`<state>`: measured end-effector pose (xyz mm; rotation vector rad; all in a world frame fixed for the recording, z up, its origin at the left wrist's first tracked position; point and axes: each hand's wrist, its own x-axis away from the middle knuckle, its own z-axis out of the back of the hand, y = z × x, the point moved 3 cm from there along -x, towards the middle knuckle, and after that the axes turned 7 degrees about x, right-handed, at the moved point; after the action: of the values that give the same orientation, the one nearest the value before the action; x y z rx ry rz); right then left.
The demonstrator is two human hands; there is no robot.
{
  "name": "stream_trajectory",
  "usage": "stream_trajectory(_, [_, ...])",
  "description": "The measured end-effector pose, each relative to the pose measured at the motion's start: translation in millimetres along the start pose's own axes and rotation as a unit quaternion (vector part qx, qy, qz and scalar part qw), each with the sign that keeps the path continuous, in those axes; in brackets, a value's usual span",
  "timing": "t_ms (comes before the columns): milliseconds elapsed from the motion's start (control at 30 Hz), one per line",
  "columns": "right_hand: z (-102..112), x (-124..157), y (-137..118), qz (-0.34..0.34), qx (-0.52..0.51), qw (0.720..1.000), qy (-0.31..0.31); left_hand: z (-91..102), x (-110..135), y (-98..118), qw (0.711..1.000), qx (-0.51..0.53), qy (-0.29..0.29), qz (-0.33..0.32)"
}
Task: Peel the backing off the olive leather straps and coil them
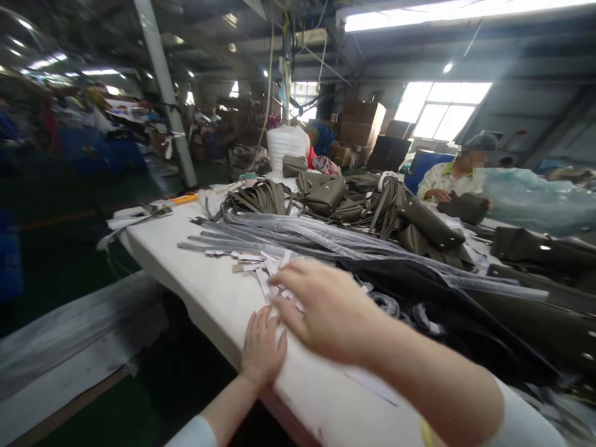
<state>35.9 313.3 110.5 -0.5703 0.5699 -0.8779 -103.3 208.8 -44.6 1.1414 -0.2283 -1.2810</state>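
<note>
My left hand (265,347) lies on the near edge of the white table (209,292), its fingers stretched out and slightly apart. Reaching in from the right, my right hand (321,304) hovers over or touches small white paper strips (261,267); its thumb and fingers are apart, and nothing shows between them. Part of the pile is hidden behind that hand. Just beyond lie long grey plastic-looking strips (279,233). To the right are black fabric (419,279) and a coil of clear tape-like material (386,304).
Dark olive bags (326,195) and bundled straps (261,197) are heaped across the table's far side. An orange-handled tool (184,198) lies at the far left corner. A co-worker (459,177) handles a dark piece at the right. A pole (167,93) stands beyond the table.
</note>
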Motion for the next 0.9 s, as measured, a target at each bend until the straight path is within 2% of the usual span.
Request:
stream_trajectory(33, [10,-17,10,0.013,0.086,0.996,-0.008,-0.6,1,0,0.999,-0.03,-0.007,-0.019])
stream_trajectory(67, [22,-34,25,-0.013,0.214,0.976,-0.025,-2.0,1,-1,0.996,-0.075,-0.021,-0.045])
stream_trajectory(100, [35,-49,47,-0.075,0.322,0.943,-0.043,-3.6,2,-2,0.99,-0.12,-0.035,-0.069])
stream_trajectory(133, [48,-62,68,-0.113,0.355,0.927,-0.043,-5.2,4,-4,0.982,-0.159,-0.043,-0.088])
stream_trajectory(233, [73,-82,133,-0.183,0.4,0.897,-0.051,-7.9,8,-11,0.969,-0.217,-0.032,-0.115])
stream_trajectory(300, [76,-82,169,-0.216,0.418,0.88,-0.065,-8.7,10,-15,0.965,-0.229,-0.022,-0.126])
stream_trajectory(367, [71,-77,194,-0.229,0.429,0.87,-0.079,-8.8,11,-17,0.963,-0.235,-0.021,-0.131])
stream_trajectory(467, [62,-71,210,-0.216,0.444,0.866,-0.083,-8.0,11,-15,0.965,-0.23,-0.028,-0.122])
stream_trajectory(567, [61,-69,206,-0.189,0.463,0.863,-0.07,-7.0,10,-11,0.975,-0.202,-0.031,-0.089])
stream_trajectory(667, [66,-64,180,-0.153,0.481,0.862,-0.037,-7.2,9,-7,0.983,-0.174,-0.035,-0.054])
stream_trajectory(733, [67,-54,146,-0.12,0.488,0.864,-0.019,-7.5,8,-5,0.985,-0.163,-0.042,-0.041])
stream_trajectory(800, [65,-36,102,-0.068,0.487,0.871,-0.017,-6.2,8,-3,0.986,-0.154,-0.049,-0.03])
stream_trajectory(900, [57,10,32,0.03,0.464,0.884,-0.051,1.3,11,2,0.992,-0.117,-0.047,-0.021])
